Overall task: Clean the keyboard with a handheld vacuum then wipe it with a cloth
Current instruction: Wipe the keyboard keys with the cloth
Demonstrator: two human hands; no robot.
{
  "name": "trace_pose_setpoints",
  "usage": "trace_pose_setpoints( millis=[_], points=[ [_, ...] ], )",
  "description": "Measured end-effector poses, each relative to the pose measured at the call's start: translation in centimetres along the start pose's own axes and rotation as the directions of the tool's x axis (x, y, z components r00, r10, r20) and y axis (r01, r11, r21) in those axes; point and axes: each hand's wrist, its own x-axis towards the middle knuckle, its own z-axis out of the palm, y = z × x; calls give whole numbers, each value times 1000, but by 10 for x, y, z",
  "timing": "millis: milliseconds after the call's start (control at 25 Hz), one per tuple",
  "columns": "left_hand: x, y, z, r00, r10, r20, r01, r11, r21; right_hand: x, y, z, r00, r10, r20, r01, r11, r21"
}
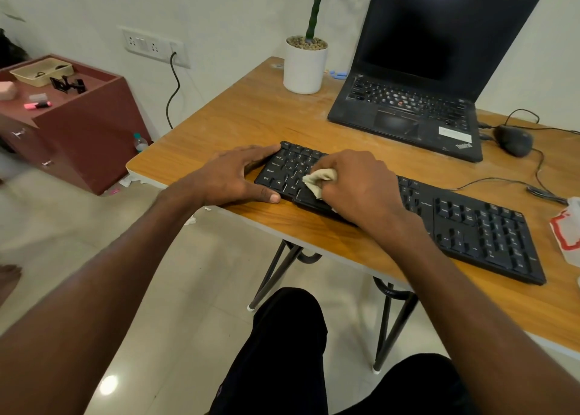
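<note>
A long black keyboard (470,226) lies slanted along the front of the wooden table (219,122). My left hand (232,176) grips its left end, with the fingers over the far corner and the thumb along the near edge. My right hand (361,185) holds a bunched cream cloth (317,179) and presses it on the keys of the left half. The keys under my right hand are hidden. No handheld vacuum is in view.
An open black laptop (423,78) sits behind the keyboard, a white plant pot (303,66) to its left and a wired mouse (513,140) to its right. A red-and-white plastic packet (568,229) lies at the right edge. A maroon drawer unit (78,122) stands at the left.
</note>
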Motion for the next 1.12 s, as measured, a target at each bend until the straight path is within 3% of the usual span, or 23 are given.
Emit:
trace_pose_setpoints(
  millis=[80, 240, 440, 520, 640, 720, 800, 880, 960, 1120],
  points=[
    [0, -2, 0, 1000, 4, -5, -4, 1000, -3, -1, -2, -5, 998, 63, -2, -63, 994, -84],
    [1, -1, 1, 1000, -8, -6, 8, 1000, -26, 7, -27, 1, 1000, 29, -3, -30, 998, -51],
    [0, -3, 0, 1000, 5, -3, -5, 1000, -16, -8, -6, -9, 981, 194, -27, -196, 977, -82],
    [0, -3, 0, 1000, 1, -7, -1, 1000, -28, -11, -10, -4, 990, 134, -48, -133, 991, 29],
    [-1, 0, -1, 1000, 4, -11, -4, 1000, -18, -22, -19, 6, 996, -36, 77, 28, 995, 101],
    [-2, 2, -1, 1000, -3, -5, 3, 1000, -14, -23, -6, -2, 993, -10, 119, 7, 1000, 19],
    [-2, 2, -1, 1000, -7, -2, 7, 1000, -19, -21, 4, -14, 997, 55, 46, -52, 997, -56],
    [-3, 1, -1, 1000, -12, 0, 12, 1000, -27, -20, 0, -9, 999, 34, -38, -32, 999, 36],
    [-3, 2, -1, 1000, -15, -3, 15, 1000, -24, -24, -12, 1, 999, -34, 23, 30, 986, 165],
    [-3, 4, 0, 1000, -15, -1, 15, 1000, -28, -30, 12, -14, 991, 99, 93, -98, 995, -14]
  ],
)
